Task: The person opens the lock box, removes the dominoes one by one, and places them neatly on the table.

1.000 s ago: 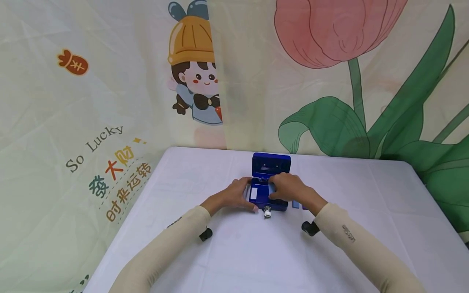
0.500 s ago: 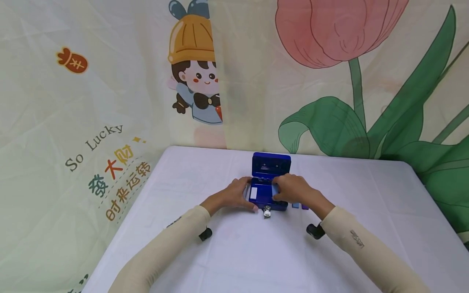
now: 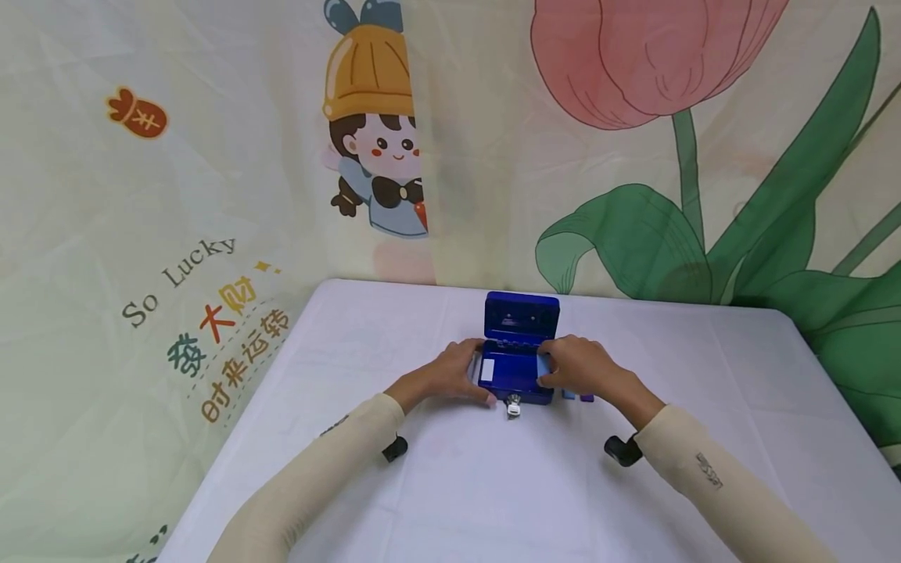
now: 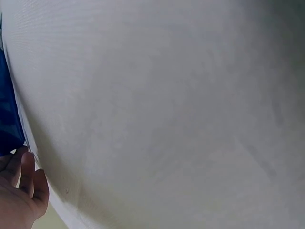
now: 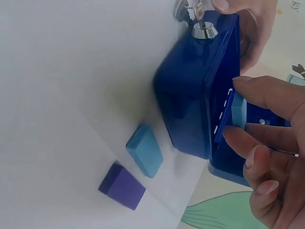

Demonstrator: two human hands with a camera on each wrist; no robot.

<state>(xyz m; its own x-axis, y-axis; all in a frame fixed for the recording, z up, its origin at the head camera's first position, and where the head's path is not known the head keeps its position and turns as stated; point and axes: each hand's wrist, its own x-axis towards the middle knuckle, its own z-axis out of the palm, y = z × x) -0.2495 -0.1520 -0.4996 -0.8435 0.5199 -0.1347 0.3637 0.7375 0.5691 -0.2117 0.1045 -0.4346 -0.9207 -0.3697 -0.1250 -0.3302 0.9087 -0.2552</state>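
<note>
A blue metal cash box [image 3: 524,397] stands on the table with its lid [image 3: 521,316] raised. My left hand [image 3: 452,374] grips its left side, thumb at the front corner and fingers toward the back. Keys hang from the silver lock [image 5: 205,30] on the front wall. Between thumb and fingertips, my right hand [image 3: 583,366] pinches a light blue block [image 5: 238,112] at the box's right rim. On the table to the box's right lie another light blue block [image 5: 145,150] and a purple block [image 5: 122,186], apart from each other.
White cloth covers the table [image 3: 493,493]. A printed curtain [image 3: 472,156] hangs behind its far edge, close behind the raised lid. A white label [image 3: 487,371] shows inside the box on the left.
My right hand has moved right across the box with the light blue block, from the middle of the compartment to the right rim. My left hand has kept its place.
</note>
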